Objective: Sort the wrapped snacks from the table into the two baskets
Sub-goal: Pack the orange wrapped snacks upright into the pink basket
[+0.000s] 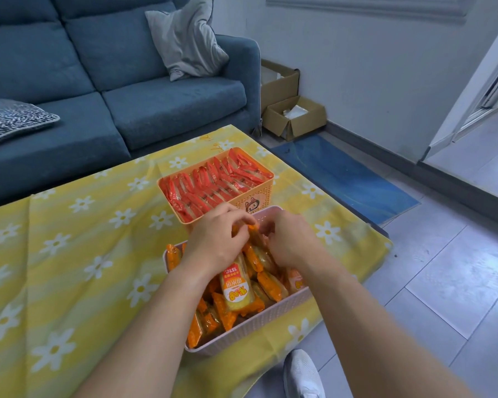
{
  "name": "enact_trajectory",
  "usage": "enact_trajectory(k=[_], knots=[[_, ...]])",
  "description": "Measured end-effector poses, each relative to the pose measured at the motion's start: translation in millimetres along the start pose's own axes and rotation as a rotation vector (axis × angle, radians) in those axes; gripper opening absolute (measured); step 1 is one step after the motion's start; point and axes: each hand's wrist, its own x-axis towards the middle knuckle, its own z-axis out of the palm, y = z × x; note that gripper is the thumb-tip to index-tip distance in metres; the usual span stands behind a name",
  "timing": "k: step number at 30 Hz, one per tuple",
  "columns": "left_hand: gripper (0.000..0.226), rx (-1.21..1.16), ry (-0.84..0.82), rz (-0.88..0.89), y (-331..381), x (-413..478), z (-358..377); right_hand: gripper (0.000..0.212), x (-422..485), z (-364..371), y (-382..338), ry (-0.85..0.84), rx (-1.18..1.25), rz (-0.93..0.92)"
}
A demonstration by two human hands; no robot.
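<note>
Orange packet [253,227] is pinched by left hand [216,242] at far end of pink basket [250,331], likely to pack rows tight; right hand [292,244] hold unclear.

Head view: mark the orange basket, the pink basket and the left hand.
orange basket [262,196], head view, front wall below the rim.
pink basket [242,333], head view, near wall.
left hand [213,239], head view, back of the hand.

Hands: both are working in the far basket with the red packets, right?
No. The head view shows the left hand and right hand both working in the near pink basket, among orange packets; the red packets sit in the far basket behind.
</note>
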Motion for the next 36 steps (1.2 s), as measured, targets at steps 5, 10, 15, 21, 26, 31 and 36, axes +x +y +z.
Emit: enact_trajectory(k=[5,10,15,21,26,31,36], knots=[[0.026,0.060,-0.027,-0.050,3,4,-1,0.023,-8,-3,2,-0.032,-0.350,-0.049],[0.027,0.045,-0.021,-0.089,5,2,-3,0.034,-11,19,-2,-0.083,-0.564,-0.131],[0.030,0.049,-0.045,-0.070,5,-2,-5,0.036,-9,25,-8,-0.023,-0.596,-0.016],[0.033,0.037,-0.065,-0.074,4,-5,-10,0.043,-10,-5,-6,0.060,-0.271,0.027],[0.035,0.059,-0.096,-0.059,3,-5,-9,0.049,-8,-20,7,0.140,-0.039,-0.048],[0.039,0.047,-0.096,-0.048,6,-4,-4,0.051,-6,0,4,0.150,-0.180,-0.198],[0.055,0.112,-0.077,0.028,13,-6,1,0.060,-3,-1,-1,0.072,-0.036,-0.149]])
